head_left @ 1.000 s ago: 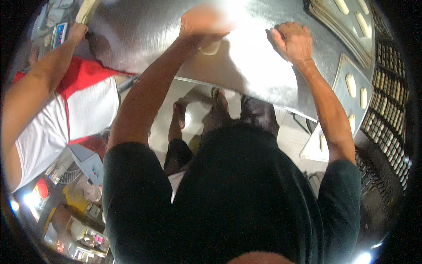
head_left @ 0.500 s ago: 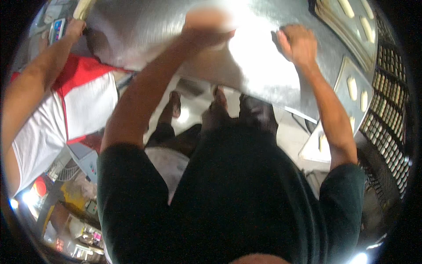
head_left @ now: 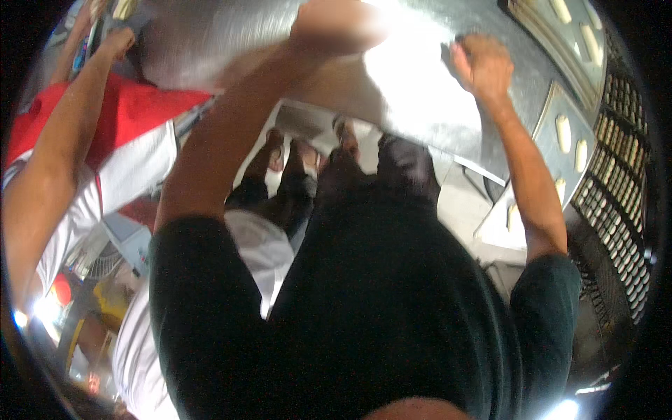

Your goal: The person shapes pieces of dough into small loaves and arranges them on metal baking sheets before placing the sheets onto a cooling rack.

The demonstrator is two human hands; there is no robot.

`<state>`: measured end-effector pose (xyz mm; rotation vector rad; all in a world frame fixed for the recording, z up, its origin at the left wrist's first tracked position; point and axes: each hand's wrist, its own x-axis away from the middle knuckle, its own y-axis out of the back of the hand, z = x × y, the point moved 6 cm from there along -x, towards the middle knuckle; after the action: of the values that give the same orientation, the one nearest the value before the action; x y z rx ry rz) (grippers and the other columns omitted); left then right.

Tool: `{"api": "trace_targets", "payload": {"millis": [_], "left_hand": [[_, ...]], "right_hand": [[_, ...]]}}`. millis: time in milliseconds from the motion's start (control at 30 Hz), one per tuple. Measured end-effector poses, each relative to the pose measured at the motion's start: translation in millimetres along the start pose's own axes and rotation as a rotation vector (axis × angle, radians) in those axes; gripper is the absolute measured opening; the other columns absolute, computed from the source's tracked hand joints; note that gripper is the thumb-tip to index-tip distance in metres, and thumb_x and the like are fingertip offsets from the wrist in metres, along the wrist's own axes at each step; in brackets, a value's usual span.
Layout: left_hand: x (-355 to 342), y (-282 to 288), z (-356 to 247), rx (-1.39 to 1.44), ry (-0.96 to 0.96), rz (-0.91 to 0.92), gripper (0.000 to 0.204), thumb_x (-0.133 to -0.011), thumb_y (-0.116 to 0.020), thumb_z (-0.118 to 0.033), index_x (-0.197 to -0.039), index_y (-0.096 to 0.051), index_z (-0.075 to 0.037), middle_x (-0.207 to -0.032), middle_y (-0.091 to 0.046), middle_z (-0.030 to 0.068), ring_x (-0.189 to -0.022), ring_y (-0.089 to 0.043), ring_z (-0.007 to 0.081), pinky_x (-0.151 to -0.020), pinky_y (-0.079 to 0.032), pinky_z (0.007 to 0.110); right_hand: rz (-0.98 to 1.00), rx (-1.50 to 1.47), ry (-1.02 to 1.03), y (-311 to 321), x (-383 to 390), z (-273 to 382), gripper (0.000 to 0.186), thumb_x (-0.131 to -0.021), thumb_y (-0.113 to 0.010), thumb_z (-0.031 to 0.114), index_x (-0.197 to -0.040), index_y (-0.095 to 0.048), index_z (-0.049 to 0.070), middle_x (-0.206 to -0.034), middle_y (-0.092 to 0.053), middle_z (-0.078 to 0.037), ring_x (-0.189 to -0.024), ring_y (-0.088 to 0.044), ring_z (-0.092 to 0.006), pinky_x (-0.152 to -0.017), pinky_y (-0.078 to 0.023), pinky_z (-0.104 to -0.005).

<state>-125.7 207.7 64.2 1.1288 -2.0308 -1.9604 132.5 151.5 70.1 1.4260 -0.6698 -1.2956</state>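
Shiny grey metal desk [head_left: 434, 105] under blurred left hand [head_left: 339, 26], curled right hand [head_left: 488, 66]; pale cylindrical dough rolls [head_left: 564, 134] rightward; can't tell either grip.

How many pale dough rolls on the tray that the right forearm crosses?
4 visible: right of the right forearm, an upper roll, a second roll lower right of it, and a third roll by the forearm's edge; left of it, a fourth roll. The forearm may hide more.

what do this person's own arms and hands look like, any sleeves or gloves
Short, very dark, greenish sleeves cover the upper arms; the forearms are bare. The left hand and right hand are ungloved. No watch or band shows; blur hides whether the left wears a ring.
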Motion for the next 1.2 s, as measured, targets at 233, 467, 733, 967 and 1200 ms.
{"api": "trace_targets", "payload": {"millis": [233,467,733,967,1200], "left_hand": [[23,23,-20,-0.031,0.094,-0.141,0.043,-0.073,-0.085,-0.047,-0.082,-0.063,-0.012,-0.084,-0.062,0.0038,-0.085,-0.063,0.0261,-0.075,-0.05,0.044],[-4,-1,8,-0.052,0.033,0.026,0.04,-0.081,-0.076,-0.048,-0.082,-0.062,-0.01,-0.081,-0.058,0.0073,-0.081,-0.061,0.0282,-0.072,-0.048,0.043],[24,27,-23,0.049,0.215,0.032,0.044,-0.071,-0.088,-0.044,-0.083,-0.063,-0.009,-0.085,-0.06,0.0088,-0.085,-0.063,0.0288,-0.079,-0.052,0.043],[24,2,-12,-0.059,0.132,0.124,0.04,-0.081,-0.08,-0.045,-0.087,-0.066,-0.009,-0.088,-0.064,0.006,-0.086,-0.064,0.0264,-0.079,-0.051,0.043],[84,37,-100,0.113,0.316,0.156,0.079,-0.083,-0.075,-0.042,-0.143,-0.049,0.002,-0.148,-0.05,0.0244,-0.135,-0.049,0.0406,-0.111,-0.036,0.059]], "right_hand": [[-0.112,0.004,0.079,30,32,25,0.047,-0.093,-0.066,0.053,-0.097,-0.072,0.007,-0.096,-0.067,-0.01,-0.094,-0.062,-0.03,-0.08,-0.047,-0.0446],[0.017,0.012,-0.017,-2,-17,1,0.038,-0.092,-0.066,0.049,-0.082,-0.071,0.012,-0.077,-0.064,-0.004,-0.074,-0.061,-0.0286,-0.07,-0.048,-0.0434],[0.122,-0.076,-0.08,24,28,22,0.046,-0.095,-0.063,0.053,-0.096,-0.069,0.008,-0.101,-0.067,-0.012,-0.092,-0.06,-0.0307,-0.077,-0.047,-0.0444],[0.148,0.133,-0.043,2,-7,26,0.042,-0.09,-0.066,0.056,-0.091,-0.071,0.014,-0.098,-0.067,-0.004,-0.094,-0.059,-0.0267,-0.081,-0.045,-0.0444],[0.312,-0.024,-0.078,54,115,70,0.09,-0.094,-0.059,0.066,-0.152,-0.041,-0.001,-0.153,-0.046,-0.025,-0.144,-0.04,-0.0422,-0.12,-0.026,-0.0577]]}}
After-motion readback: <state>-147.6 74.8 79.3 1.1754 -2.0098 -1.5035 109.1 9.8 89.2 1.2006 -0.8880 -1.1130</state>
